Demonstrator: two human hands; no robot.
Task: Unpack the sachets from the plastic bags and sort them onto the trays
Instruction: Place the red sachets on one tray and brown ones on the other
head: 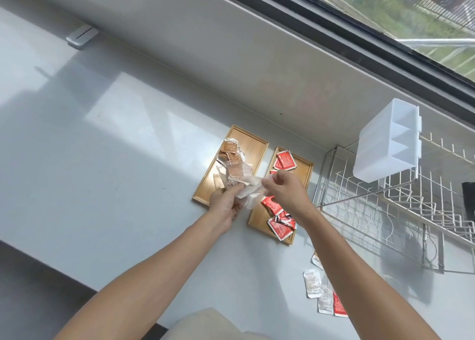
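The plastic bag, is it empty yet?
No. Brown sachets show through the plastic bag held by both hands.

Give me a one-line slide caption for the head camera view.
Both hands, left hand and right hand, grip a crumpled clear plastic bag above two wooden trays, one holding red sachets.
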